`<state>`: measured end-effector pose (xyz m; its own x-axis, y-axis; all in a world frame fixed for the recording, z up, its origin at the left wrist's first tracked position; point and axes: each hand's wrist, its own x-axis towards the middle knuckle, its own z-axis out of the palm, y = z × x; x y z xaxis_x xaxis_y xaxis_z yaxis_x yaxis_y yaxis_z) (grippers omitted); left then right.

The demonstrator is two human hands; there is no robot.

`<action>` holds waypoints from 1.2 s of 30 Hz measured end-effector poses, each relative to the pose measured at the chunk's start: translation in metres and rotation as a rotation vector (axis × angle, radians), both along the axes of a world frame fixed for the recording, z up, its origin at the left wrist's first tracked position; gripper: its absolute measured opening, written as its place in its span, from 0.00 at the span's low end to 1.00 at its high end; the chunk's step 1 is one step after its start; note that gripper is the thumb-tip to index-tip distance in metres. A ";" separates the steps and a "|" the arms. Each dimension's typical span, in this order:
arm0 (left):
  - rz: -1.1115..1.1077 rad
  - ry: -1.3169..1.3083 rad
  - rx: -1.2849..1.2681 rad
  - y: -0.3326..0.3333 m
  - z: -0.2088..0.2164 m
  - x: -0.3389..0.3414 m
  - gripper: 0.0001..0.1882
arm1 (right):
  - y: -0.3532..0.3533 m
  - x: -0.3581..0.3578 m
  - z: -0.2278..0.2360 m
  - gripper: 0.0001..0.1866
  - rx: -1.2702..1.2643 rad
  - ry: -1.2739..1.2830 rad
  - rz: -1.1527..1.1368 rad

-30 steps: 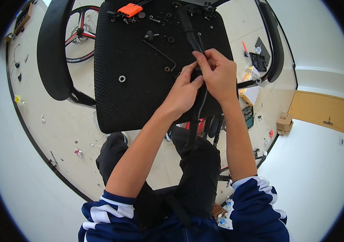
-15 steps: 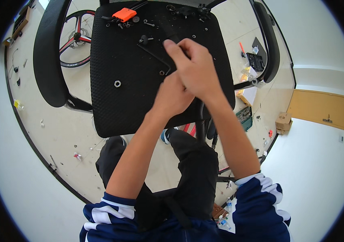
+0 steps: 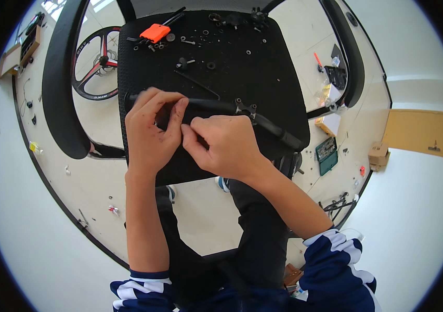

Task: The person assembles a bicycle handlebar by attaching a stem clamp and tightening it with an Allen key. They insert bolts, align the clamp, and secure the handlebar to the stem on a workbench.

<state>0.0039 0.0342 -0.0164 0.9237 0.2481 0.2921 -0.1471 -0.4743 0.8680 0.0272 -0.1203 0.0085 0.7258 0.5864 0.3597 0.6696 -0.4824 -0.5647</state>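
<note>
My left hand [image 3: 154, 130] is over the front left of a black chair seat [image 3: 143, 67], its thumb and fingers curled together. Right beside it, my right hand [image 3: 226, 145] is closed in a pinch, thumb against forefinger. Whatever either hand holds is hidden. Behind the hands a black bar [image 3: 278, 131], resembling a handlebar, lies across the seat with a bolted clamp [image 3: 245, 108] on it. Farther back lie an L-shaped hex key [image 3: 196, 84], a black piece with a bolt [image 3: 184, 64] and a dark ring [image 3: 211, 65].
An orange folding hex key set [image 3: 155, 33] lies on the seat's far left among loose bolts and washers. Dark metal parts [image 3: 237, 21] sit at its far right. Armrests [image 3: 65, 78] flank the seat. On the floor are a spoked wheel [image 3: 102, 60] and a green case [image 3: 327, 156].
My hands have moved left and lower, and the left is no longer tucked under the right. The black bar now shows across the seat. The large nut at front left is out of sight.
</note>
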 end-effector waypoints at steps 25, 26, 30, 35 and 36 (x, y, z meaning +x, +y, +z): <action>0.364 0.047 0.581 -0.001 -0.061 0.031 0.24 | -0.162 0.025 0.053 0.18 -0.322 0.161 0.234; 0.367 0.035 0.581 -0.002 -0.061 0.031 0.24 | -0.169 0.034 0.050 0.18 -0.322 0.294 0.172; 0.385 0.032 0.555 -0.001 -0.062 0.029 0.24 | -0.168 0.091 0.034 0.16 -0.141 0.620 0.119; 0.387 -0.011 0.488 -0.004 -0.063 0.029 0.24 | -0.110 0.151 0.021 0.15 -0.271 0.671 0.256; 0.390 0.000 0.488 -0.004 -0.064 0.030 0.24 | -0.094 0.153 0.014 0.18 -0.247 0.622 0.256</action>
